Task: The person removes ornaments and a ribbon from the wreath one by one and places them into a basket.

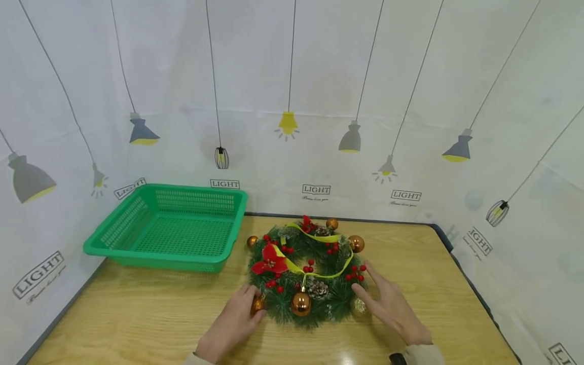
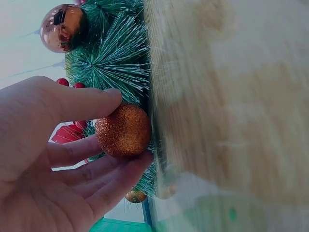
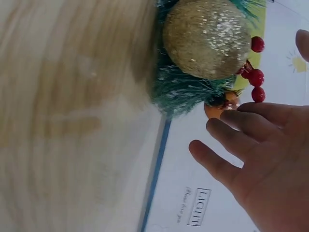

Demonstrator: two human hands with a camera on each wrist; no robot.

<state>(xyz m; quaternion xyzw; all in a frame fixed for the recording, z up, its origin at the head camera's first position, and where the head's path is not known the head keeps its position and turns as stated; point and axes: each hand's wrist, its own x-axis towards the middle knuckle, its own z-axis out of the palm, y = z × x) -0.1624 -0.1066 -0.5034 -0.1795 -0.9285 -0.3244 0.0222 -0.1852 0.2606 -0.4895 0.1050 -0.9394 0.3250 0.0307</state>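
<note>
A green Christmas wreath (image 1: 335, 304) lies flat on the wooden table, trimmed with red poinsettias (image 1: 270, 261), red berries, pine cones (image 1: 318, 288) and a yellow-green ribbon (image 1: 326, 276). At its near left side my left hand (image 1: 234, 319) holds a glittery copper bauble (image 2: 123, 130), thumb on one side and curled fingers on the other. My right hand (image 1: 392, 306) is by the right edge, fingers spread and fairly straight, close to a gold glitter bauble (image 3: 206, 38) and red berries (image 3: 256, 77). A shiny copper bauble (image 1: 300, 303) hangs on the wreath's front.
A green plastic basket (image 1: 164, 261) with mesh walls stands at the back left of the table (image 1: 150, 314). Behind the table hangs a white backdrop (image 1: 255, 61) printed with lamps. More copper baubles (image 1: 356, 244) stick out from the wreath's far side.
</note>
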